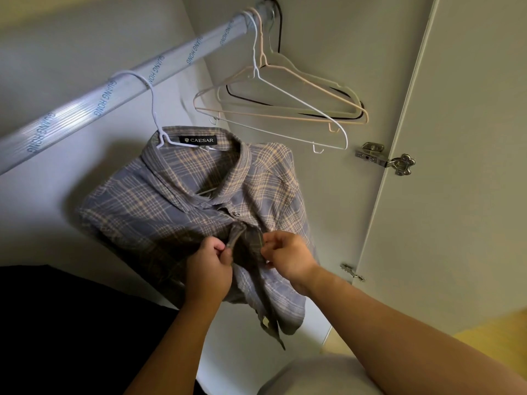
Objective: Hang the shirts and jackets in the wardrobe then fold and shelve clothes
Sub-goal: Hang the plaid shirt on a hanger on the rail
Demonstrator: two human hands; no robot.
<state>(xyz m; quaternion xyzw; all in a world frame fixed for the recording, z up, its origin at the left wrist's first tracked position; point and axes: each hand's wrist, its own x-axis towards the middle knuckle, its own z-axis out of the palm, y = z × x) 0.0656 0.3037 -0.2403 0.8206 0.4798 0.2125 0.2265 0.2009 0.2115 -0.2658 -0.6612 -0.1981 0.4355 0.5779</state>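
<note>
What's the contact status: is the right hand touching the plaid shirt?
Touching. The head view shows the right hand pinching the front edge of the plaid shirt between thumb and fingers, with no gap. The left hand pinches the opposite edge.

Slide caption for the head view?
Left hand and right hand pinch the front of a plaid shirt hung by a white hanger on the rail.

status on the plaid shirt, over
Left hand and right hand pinch front edges of plaid shirt. Shirt on white hanger on rail. Empty hangers apart.
</note>
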